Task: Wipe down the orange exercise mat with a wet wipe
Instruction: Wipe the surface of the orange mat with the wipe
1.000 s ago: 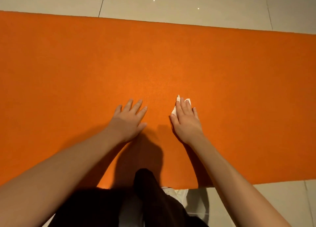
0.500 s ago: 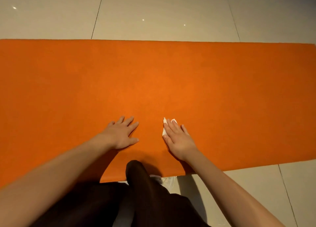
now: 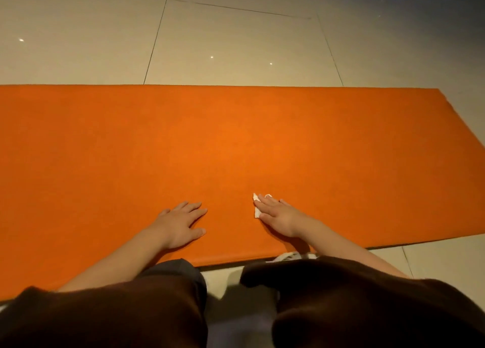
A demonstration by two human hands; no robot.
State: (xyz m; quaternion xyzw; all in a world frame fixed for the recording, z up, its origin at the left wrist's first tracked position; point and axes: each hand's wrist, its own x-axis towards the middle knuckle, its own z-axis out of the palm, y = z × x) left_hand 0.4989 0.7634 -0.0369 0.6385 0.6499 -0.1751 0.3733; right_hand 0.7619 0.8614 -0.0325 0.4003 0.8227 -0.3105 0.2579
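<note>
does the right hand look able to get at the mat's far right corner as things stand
Probably only by leaning or shuffling over. Nothing lies on the orange mat between the right hand, flat on the wet wipe by the near edge, and that corner, but the stretch looks long.

The orange mat [image 3: 236,143] looks matt and finely grained, with no shine anywhere. At 12 o'clock the floor [image 3: 236,41] is smooth pale tile, glossy enough to mirror small light spots, with thin dark joints. The wet wipe [image 3: 257,213] under the right hand [image 3: 278,214] is a white, limp, creased sheet. At 6 o'clock lies dark matt cloth [image 3: 131,316].
</note>
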